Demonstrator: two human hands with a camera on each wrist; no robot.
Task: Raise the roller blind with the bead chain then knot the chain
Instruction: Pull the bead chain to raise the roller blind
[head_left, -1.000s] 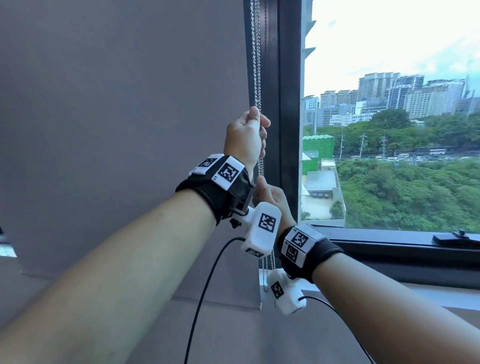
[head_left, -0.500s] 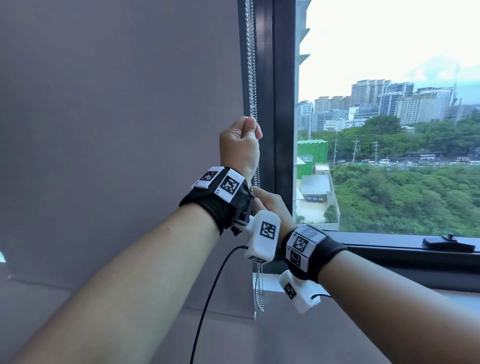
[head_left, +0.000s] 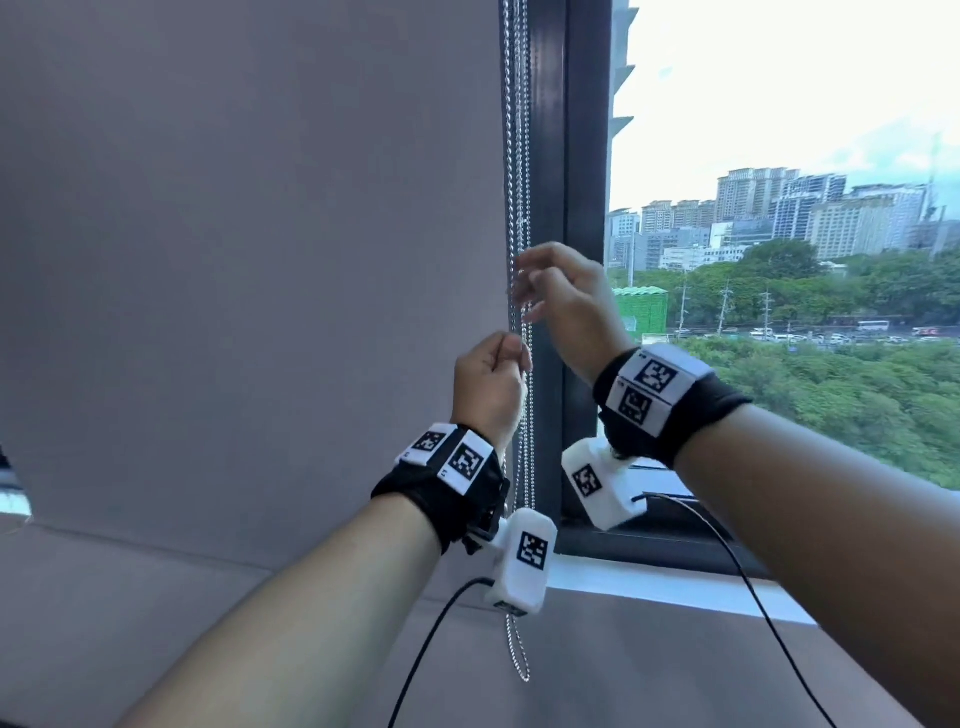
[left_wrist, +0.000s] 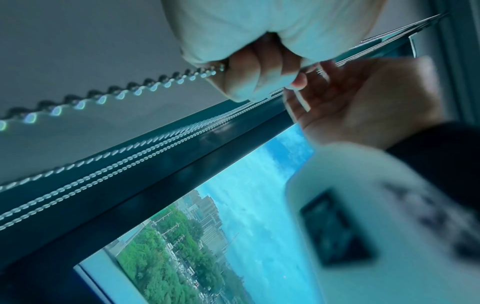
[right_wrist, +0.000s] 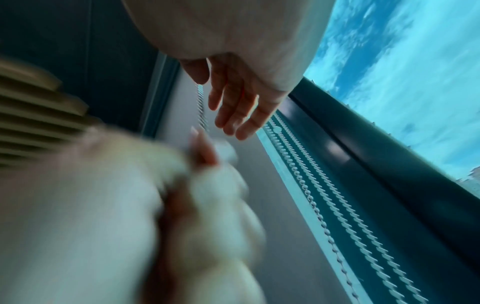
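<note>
A silver bead chain (head_left: 518, 156) hangs in several strands beside the dark window frame (head_left: 569, 208), its loop end dangling low (head_left: 519, 660). The grey roller blind (head_left: 249, 234) covers the left of the view. My left hand (head_left: 491, 387) grips a chain strand in a curled fist, seen close in the left wrist view (left_wrist: 249, 70), where the chain (left_wrist: 103, 97) runs out of the fist. Above it, my right hand (head_left: 558, 296) hovers by the chain with fingers spread and relaxed, holding nothing; the right wrist view shows its straight fingers (right_wrist: 233, 111) beside the chain (right_wrist: 319, 216).
A pale windowsill (head_left: 675, 587) runs below the glass. Outside the window are trees and city buildings (head_left: 779, 218). Black cables (head_left: 431, 639) trail down from the wrist cameras. The blind's bottom edge (head_left: 156, 543) lies low on the left.
My left hand has pulled down along the chain. My right hand has let go below, risen above the left hand and opened its fingers near the chain.
</note>
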